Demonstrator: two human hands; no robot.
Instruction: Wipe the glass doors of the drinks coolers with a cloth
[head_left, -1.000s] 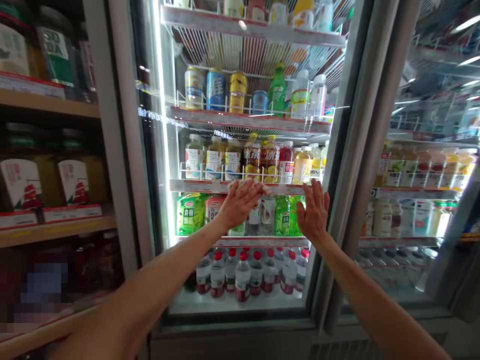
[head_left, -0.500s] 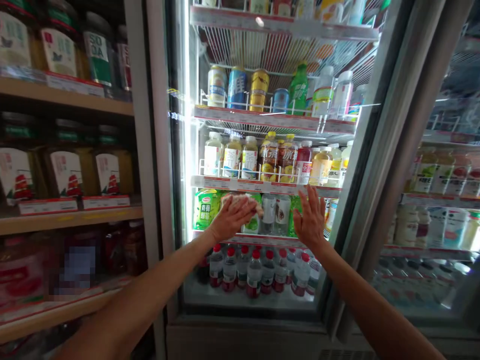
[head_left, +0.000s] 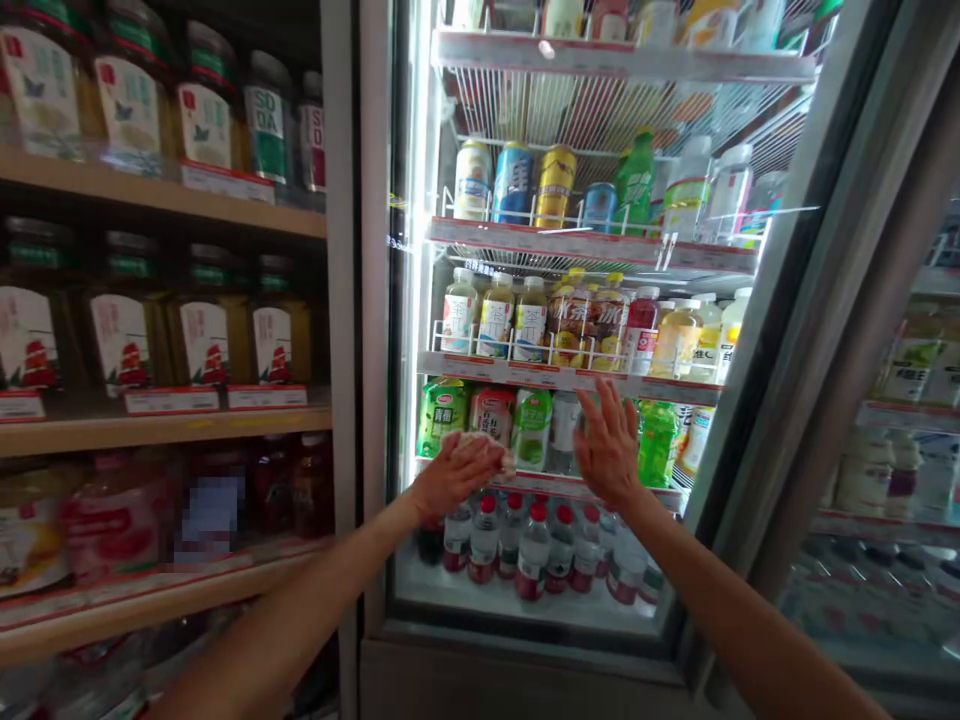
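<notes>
Left hand (head_left: 459, 477): fingers narrow, extended flat over a pale cloth (head_left: 508, 464), which is held beneath them and shows past the fingertips. Right hand (head_left: 609, 448): fingers moderately spread, pointing up, holding nothing; palm contact with the glass cannot be determined. Cloth location: at the lower middle of the glass door (head_left: 517, 615), left of the right hand. The door stands between both hands and the stock. Behind it, the hands partly cover the row with the green bottle (head_left: 532, 430) and the red-labelled bottle (head_left: 491, 412). Below: red-capped bottles (head_left: 534, 555). Above: tea bottles (head_left: 495, 318), then cans (head_left: 513, 184). Left: open wooden shelves (head_left: 172, 428) with large bottles (head_left: 204, 325). Right: a metal door frame (head_left: 829, 330).
</notes>
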